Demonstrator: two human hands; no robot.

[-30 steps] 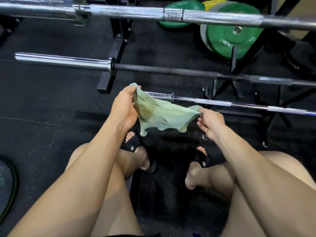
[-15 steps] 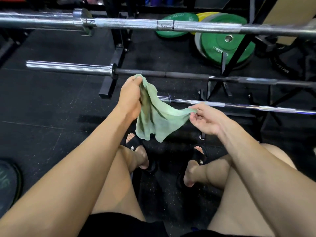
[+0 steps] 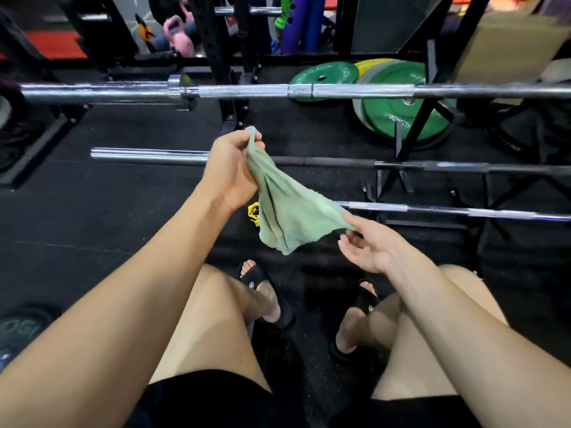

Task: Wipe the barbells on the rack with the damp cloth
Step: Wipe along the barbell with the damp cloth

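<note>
Black gym floor [image 3: 92, 217], three barbells racked toward 12 o'clock. My left hand [image 3: 230, 168] pinches cloth [image 3: 287, 211] top; right hand [image 3: 369, 245] loose-fingered, touching corner at 4 o'clock. I'd bunch cloth, then wrap nearest barbell [image 3: 448, 210].

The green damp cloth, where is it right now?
In the head view the green damp cloth hangs at centre, its top bunched in the left hand, a lower corner at the right hand, in front of the lowest steel barbell.
</note>
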